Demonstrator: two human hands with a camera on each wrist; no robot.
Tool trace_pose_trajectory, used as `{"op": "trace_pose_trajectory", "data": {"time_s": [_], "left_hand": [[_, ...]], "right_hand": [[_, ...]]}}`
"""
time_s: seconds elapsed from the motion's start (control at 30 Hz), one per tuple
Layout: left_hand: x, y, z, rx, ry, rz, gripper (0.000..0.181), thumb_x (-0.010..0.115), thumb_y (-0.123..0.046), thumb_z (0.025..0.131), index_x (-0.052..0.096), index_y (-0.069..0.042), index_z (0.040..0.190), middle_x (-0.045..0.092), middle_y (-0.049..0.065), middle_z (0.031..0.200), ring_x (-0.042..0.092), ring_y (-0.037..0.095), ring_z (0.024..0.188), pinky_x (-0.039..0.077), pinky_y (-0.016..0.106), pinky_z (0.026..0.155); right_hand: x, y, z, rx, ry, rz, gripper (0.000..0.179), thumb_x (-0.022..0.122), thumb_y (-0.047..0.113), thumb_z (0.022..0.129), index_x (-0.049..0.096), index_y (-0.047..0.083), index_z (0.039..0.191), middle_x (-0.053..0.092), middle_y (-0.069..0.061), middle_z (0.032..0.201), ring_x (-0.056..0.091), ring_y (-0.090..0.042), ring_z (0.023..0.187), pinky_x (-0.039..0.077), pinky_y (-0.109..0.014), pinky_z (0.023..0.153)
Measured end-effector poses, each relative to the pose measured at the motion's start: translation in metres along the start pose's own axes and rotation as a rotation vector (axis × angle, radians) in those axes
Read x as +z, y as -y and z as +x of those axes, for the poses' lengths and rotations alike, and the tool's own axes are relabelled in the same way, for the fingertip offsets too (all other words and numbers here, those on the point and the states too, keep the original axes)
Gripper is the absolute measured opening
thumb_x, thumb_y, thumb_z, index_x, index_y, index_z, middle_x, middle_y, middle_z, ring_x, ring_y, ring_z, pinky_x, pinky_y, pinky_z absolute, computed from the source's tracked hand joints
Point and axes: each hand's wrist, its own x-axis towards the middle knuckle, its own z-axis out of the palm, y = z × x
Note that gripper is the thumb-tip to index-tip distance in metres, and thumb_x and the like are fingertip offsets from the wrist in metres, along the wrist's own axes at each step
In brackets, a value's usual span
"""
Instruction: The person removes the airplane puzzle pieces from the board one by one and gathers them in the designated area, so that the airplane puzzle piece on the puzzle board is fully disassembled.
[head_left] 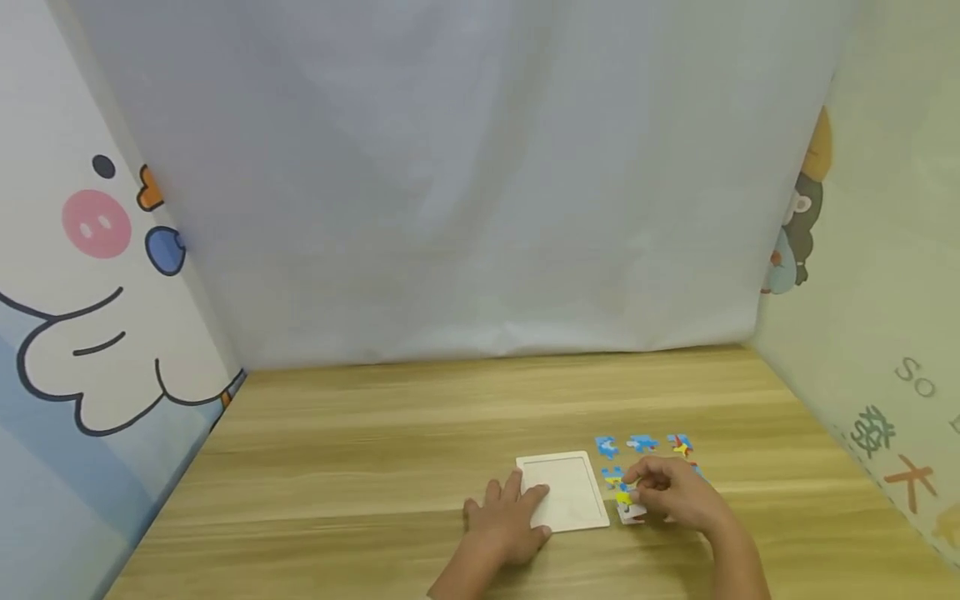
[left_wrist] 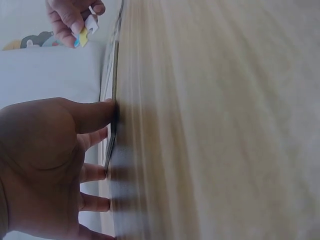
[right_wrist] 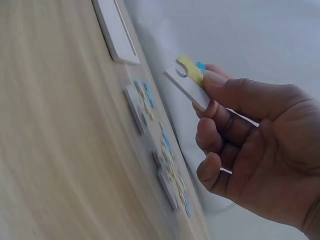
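Note:
My right hand pinches a jigsaw puzzle piece between thumb and fingers, raised above the table. White, yellow and a bit of blue show on the piece, with a rounded notch in its edge. A pale square puzzle tray with a raised rim lies to the left of that hand. Over the tray's left side my left hand is spread, its thumb at the near edge and its fingertips touching tray and tabletop. Loose puzzle pieces lie right of the tray, some hidden by the right hand.
The wood-grain table reaches back to a hanging white sheet. A side panel with a cartoon animal stands on the left, and a pale green panel with drawings and lettering on the right.

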Motion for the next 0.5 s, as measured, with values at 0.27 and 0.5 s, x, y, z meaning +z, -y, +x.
{"op": "trace_pose_trajectory", "data": {"time_s": [0.27, 0.5], "left_hand": [[-0.003, 0.000, 0.000, -0.001, -0.005, 0.044, 0.053, 0.061, -0.042, 0.086, 0.048, -0.026, 0.136, 0.033, 0.011, 0.145, 0.034, 0.036, 0.124, 0.032, 0.066, 0.086], [-0.003, 0.000, 0.002, 0.019, -0.002, 0.049, 0.053, 0.062, -0.041, 0.086, 0.048, -0.026, 0.135, 0.034, 0.011, 0.144, 0.035, 0.034, 0.122, 0.033, 0.064, 0.085]], "right_hand": [[-0.020, -0.010, -0.020, 0.032, -0.061, 0.025, 0.016, 0.061, 0.001, 0.086, 0.063, -0.007, 0.100, 0.059, -0.012, 0.096, 0.053, -0.014, 0.079, 0.048, -0.025, 0.068], [-0.035, -0.026, -0.044, 0.130, -0.142, 0.041, 0.025, 0.060, 0.004, 0.089, 0.059, -0.012, 0.108, 0.061, -0.019, 0.105, 0.055, -0.013, 0.087, 0.048, -0.024, 0.073]]}}
